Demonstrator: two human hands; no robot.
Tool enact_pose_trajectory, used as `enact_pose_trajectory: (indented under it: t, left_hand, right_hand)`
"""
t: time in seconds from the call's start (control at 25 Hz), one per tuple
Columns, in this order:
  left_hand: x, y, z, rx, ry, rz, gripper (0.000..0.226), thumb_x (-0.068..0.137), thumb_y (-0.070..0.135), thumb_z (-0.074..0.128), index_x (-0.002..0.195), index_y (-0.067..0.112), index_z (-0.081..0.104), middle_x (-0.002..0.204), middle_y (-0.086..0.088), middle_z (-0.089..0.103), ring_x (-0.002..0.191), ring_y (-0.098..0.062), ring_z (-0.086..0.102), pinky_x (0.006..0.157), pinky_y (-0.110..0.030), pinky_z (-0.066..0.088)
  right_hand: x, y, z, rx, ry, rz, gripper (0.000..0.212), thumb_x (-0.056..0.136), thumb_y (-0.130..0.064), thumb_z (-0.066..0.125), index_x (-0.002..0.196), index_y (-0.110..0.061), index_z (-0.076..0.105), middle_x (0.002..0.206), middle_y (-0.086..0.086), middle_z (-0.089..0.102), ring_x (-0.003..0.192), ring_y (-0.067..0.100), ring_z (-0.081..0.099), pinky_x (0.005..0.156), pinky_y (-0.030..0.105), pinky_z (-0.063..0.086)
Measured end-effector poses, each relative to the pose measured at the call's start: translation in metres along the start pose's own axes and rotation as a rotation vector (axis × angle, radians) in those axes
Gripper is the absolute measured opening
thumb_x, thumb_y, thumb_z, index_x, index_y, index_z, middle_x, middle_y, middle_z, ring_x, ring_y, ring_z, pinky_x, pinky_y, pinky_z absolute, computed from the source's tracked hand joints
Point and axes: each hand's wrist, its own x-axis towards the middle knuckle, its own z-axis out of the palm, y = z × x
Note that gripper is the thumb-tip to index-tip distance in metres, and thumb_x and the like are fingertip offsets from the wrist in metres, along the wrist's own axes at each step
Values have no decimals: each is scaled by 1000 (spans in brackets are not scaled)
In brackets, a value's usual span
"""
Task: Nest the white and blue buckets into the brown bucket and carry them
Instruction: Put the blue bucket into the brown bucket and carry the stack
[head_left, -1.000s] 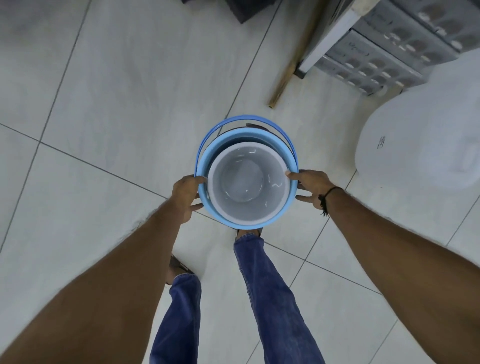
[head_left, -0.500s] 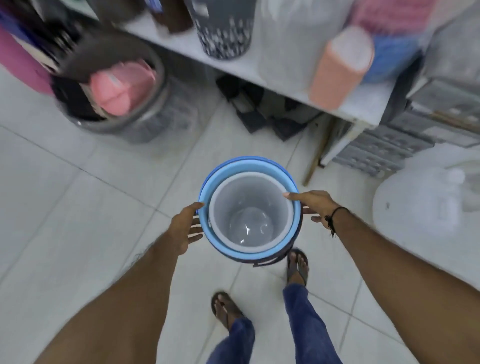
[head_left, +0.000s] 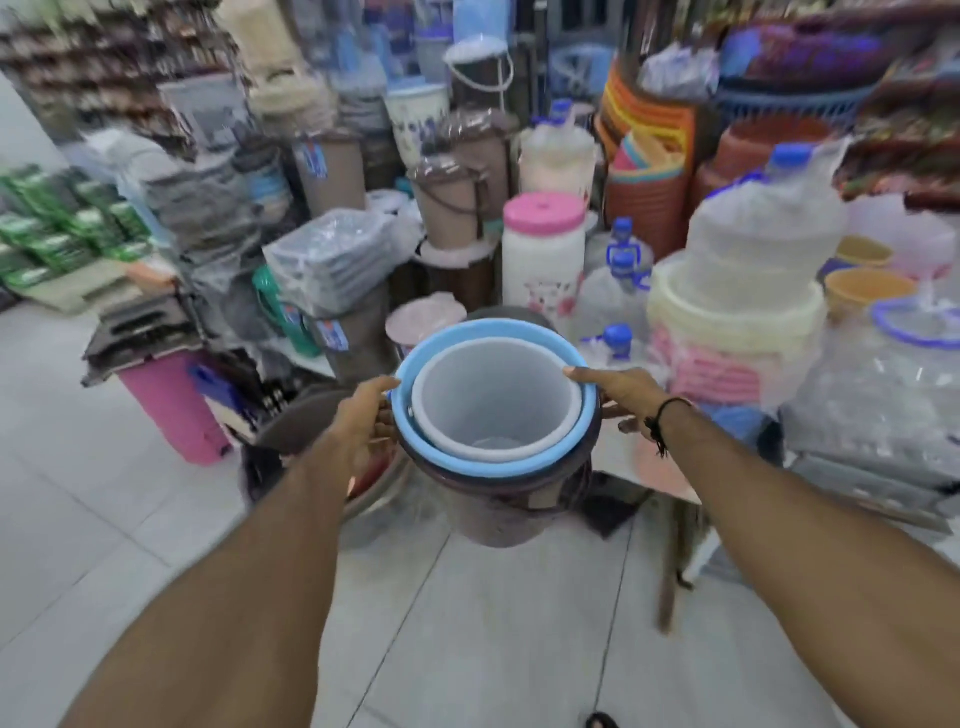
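Buckets, three of them, sit nested and held up off the floor in front of the person, between two outstretched arms; behind them rises a blurred wall of stacked plastic wares. Largest is the brown bucket, outermost, its lower wall and dark rim showing beneath the others; inside it sits the blue bucket, its rim ringing the stack; inside that again sits the white bucket, mouth tilted toward the camera and empty, as far as the view shows. The left hand grips the stack's left side with thumb on the blue rim and fingers curled under and closed on the stack; the right hand does the same on the right side, thumb over the rim (the fingers below are partly hidden behind the buckets). Nesting looks complete, so the carrying step appears to be in hand; the next move seems to call for keeping both grips firm and the stack level while steering it past the crowded goods ahead.
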Motion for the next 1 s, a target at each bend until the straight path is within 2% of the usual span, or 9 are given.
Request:
enact_pose_trajectory:
  t: [0.12,0.2,0.28,0.44,0.52,0.68,0.8,0.92,1.0]
  left_hand:
    - [43,76,6,-5,-12,92,31,58,43,68,70,15,60,62,-6,50,48,-20,44,55,-30,39]
    - [67,121,18,5,-12,145,30,65,42,66,73,13,62,62,-6,51,50,-19,45,57,-31,41]
    - [100,162,33,9,-6,181,26,74,39,62,67,14,58,60,-3,49,50,-17,42,54,-28,38]
    - [179,218,63,-10,70,172,21,74,35,58,74,14,60,61,-4,59,47,-16,51,50,-23,47]
    - [213,227,74,20,76,158,22,76,34,56,74,13,62,63,-6,63,50,-18,56,51,-25,50]
    - [286,230,93,77,86,102,26,75,32,54,84,10,64,75,-10,66,63,-22,60,64,-32,55]
    - [334,222,104,107,75,42,25,79,31,54,84,10,65,74,-10,67,64,-22,61,67,-33,56]
    - [385,194,113,112,64,-48,23,81,32,55,76,12,64,73,-12,68,67,-26,63,70,-35,56]
    - [419,169,116,139,45,-155,21,81,30,54,76,11,62,76,-14,69,68,-29,64,67,-36,58]
  right_hand:
    - [34,-69,-9,45,38,-83,57,62,-58,81,100,-16,70,90,2,72,73,16,62,67,33,40]
    - [66,-112,-15,74,64,-127,54,63,-56,81,99,-17,70,87,2,71,71,16,60,62,29,40]
    - [106,-154,-19,89,78,-166,54,60,-58,81,94,-17,70,85,2,72,71,17,60,66,30,41]
    - [191,-216,-27,67,63,-187,41,69,-51,80,88,-18,66,82,2,68,68,15,59,70,32,43]
    - [230,-229,-27,40,62,-163,43,70,-50,79,92,-16,66,85,2,68,68,15,59,70,33,44]
    - [307,-232,-23,1,38,-94,52,67,-51,81,100,-14,67,88,4,69,73,18,62,69,33,48]
    - [358,-223,-17,-29,35,-40,48,70,-49,80,99,-13,67,89,5,69,76,21,64,64,30,46]
    - [403,-201,-4,-83,14,48,38,74,-45,79,90,-14,64,85,6,68,76,22,62,62,30,45]
    - [434,-179,7,-98,12,131,33,75,-42,79,87,-15,63,84,6,67,73,21,62,63,29,45]
